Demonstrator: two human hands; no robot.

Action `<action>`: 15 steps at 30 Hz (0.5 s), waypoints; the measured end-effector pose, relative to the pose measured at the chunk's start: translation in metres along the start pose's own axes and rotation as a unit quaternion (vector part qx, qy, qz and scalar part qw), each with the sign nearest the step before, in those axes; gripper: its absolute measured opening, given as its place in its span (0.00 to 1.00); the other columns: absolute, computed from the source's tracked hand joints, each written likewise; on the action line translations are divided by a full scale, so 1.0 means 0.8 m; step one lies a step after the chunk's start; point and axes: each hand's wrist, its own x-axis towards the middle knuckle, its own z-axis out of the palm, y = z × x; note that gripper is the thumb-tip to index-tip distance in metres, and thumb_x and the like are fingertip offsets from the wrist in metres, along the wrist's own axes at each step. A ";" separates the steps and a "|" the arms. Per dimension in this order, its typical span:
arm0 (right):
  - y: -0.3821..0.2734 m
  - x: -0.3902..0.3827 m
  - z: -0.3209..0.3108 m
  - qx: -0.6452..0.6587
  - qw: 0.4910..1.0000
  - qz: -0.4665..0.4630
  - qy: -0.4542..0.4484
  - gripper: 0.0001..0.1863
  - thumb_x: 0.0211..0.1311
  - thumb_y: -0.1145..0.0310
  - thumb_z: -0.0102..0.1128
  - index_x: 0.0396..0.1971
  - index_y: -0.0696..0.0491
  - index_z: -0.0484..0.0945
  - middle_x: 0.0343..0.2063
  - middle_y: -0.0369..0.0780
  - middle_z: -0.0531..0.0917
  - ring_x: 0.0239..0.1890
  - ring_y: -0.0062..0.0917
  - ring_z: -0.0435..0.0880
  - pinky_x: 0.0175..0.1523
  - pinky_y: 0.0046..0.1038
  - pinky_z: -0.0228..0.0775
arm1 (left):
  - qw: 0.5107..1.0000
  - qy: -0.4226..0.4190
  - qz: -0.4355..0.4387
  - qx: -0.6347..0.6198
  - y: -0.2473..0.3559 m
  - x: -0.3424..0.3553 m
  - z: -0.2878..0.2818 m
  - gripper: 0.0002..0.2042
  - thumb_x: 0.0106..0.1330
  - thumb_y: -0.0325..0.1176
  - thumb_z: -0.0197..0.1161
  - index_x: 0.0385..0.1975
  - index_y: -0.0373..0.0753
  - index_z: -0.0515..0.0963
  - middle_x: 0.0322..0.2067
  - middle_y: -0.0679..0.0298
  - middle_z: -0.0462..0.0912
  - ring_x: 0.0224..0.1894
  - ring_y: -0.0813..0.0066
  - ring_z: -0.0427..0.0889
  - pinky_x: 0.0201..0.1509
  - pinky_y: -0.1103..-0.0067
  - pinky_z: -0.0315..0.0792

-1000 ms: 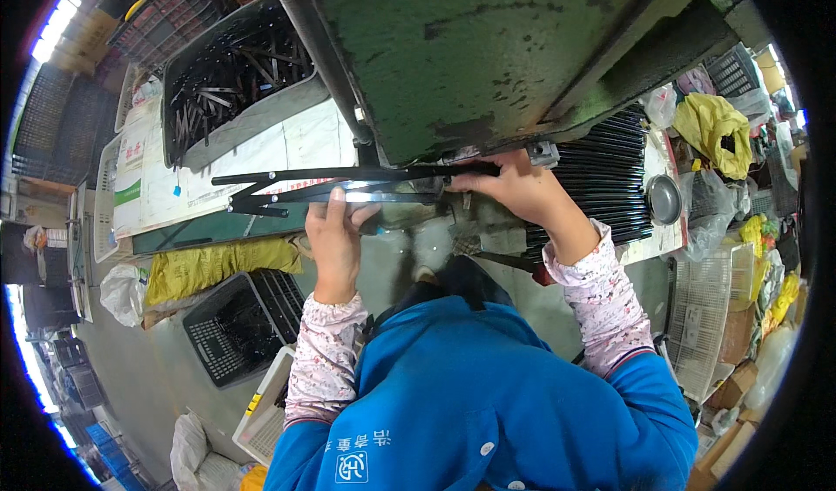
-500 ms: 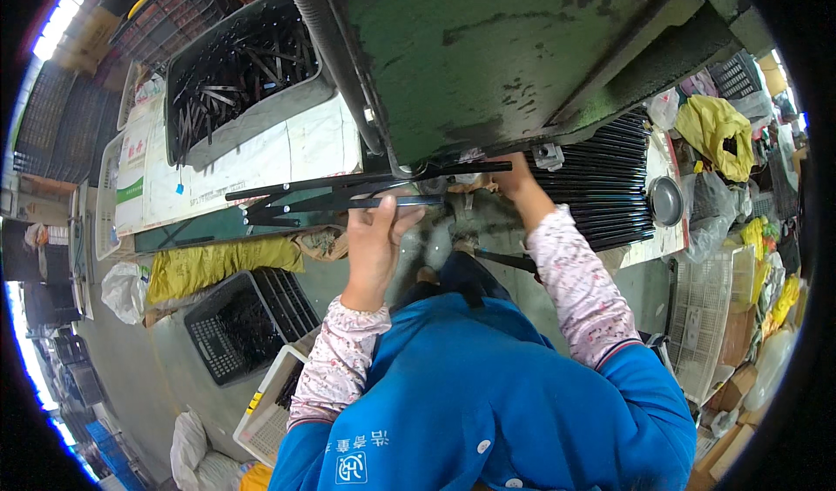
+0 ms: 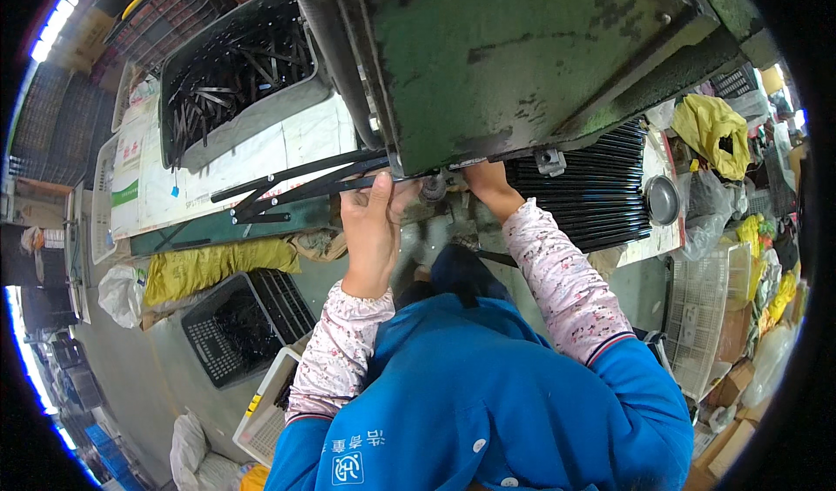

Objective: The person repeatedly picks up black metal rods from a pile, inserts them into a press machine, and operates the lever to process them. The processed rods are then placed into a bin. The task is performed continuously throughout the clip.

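Head view: green machine partly hides right hand, grip unclear; left hand pinches black bars near grey bin.

Moderate light, left-edge glare, fisheye bending, black corners

Black hinged bars slant, slightly spread, right ends hidden by green machinery

White characters and a square white emblem mark a blue cloth jacket; red characters stand on a flat white board.
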 end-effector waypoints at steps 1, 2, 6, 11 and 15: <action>-0.001 0.000 -0.002 0.003 1.000 -0.002 0.000 0.15 0.58 0.75 0.49 0.46 0.56 0.75 0.44 0.50 0.78 0.48 0.47 0.75 0.50 0.40 0.67 | 1.000 -0.003 -0.001 0.004 -0.001 0.001 0.000 0.16 0.66 0.29 0.58 0.48 0.31 0.63 0.41 0.51 0.78 0.40 0.62 0.82 0.47 0.69 0.80; 0.006 -0.003 0.002 0.025 1.000 0.003 0.010 0.15 0.59 0.74 0.49 0.46 0.57 0.75 0.44 0.50 0.78 0.48 0.47 0.75 0.51 0.40 0.67 | 1.000 -0.006 -0.002 0.008 -0.002 0.002 0.000 0.16 0.66 0.29 0.58 0.48 0.31 0.63 0.41 0.51 0.78 0.40 0.62 0.82 0.48 0.69 0.80; 0.025 -0.014 0.008 0.043 0.998 0.045 -0.018 0.15 0.60 0.74 0.49 0.46 0.58 0.75 0.45 0.50 0.78 0.50 0.45 0.74 0.53 0.39 0.66 | 1.000 0.017 -0.015 0.021 -0.016 0.001 -0.013 0.16 0.66 0.29 0.58 0.49 0.30 0.63 0.42 0.52 0.78 0.42 0.61 0.82 0.49 0.69 0.80; 0.063 -0.028 0.028 0.071 0.997 0.012 -0.041 0.14 0.59 0.74 0.51 0.45 0.59 0.75 0.45 0.50 0.78 0.50 0.45 0.74 0.53 0.38 0.66 | 0.999 0.011 -0.028 -0.016 -0.027 -0.002 -0.019 0.19 0.67 0.30 0.58 0.52 0.30 0.63 0.44 0.51 0.78 0.45 0.60 0.81 0.51 0.69 0.78; 0.040 -0.019 0.027 -0.045 0.997 -0.060 -0.012 0.13 0.58 0.74 0.52 0.44 0.59 0.76 0.44 0.50 0.78 0.49 0.45 0.74 0.52 0.38 0.67 | 0.999 0.016 -0.019 -0.023 -0.032 -0.002 -0.023 0.18 0.67 0.31 0.58 0.51 0.30 0.64 0.44 0.52 0.78 0.45 0.60 0.81 0.52 0.68 0.77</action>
